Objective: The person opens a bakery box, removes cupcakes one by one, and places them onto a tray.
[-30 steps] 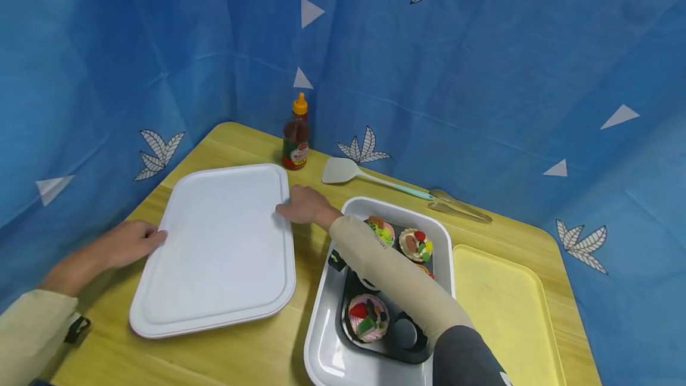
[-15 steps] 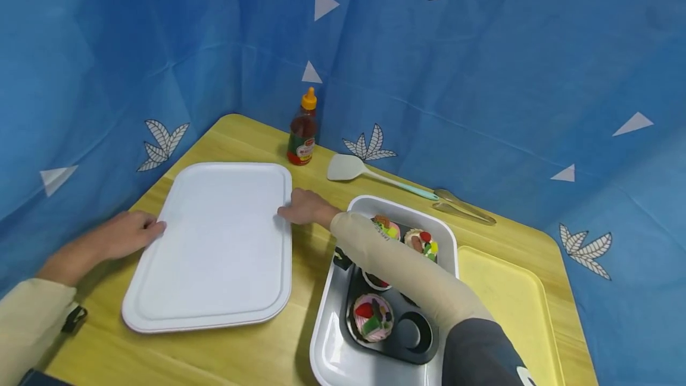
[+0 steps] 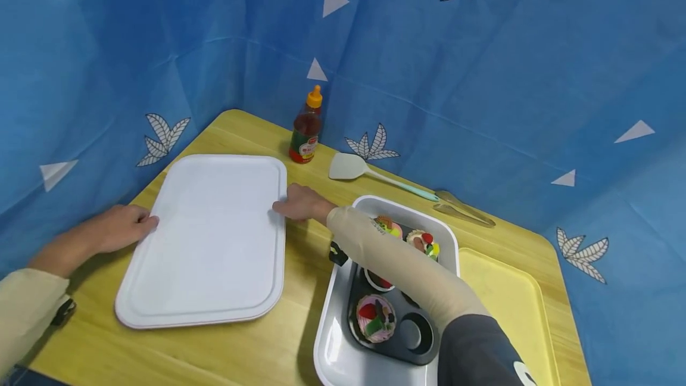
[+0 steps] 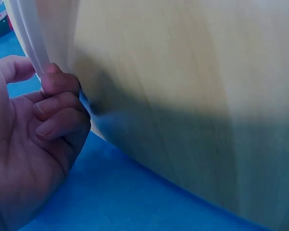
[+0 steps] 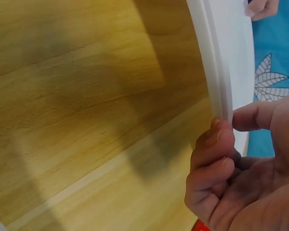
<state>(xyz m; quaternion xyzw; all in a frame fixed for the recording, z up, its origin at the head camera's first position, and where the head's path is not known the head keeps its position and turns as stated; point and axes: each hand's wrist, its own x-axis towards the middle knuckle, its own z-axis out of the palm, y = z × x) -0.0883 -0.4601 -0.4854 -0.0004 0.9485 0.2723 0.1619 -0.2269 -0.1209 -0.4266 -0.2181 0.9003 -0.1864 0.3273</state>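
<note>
White tray is pinched at both edges by curled fingers of left hand and right hand; thumbs seem on top, blurred.

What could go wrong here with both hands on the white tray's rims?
1. The left hand and right hand pinch only the thin rims of the white tray; a pinch might slip and the tray tilt or drop.
2. The sauce bottle stands upright just past the tray's far corner; pushing the tray away could topple it.
3. The right sleeve lies over the muffin pan and may brush a cupcake.
</note>
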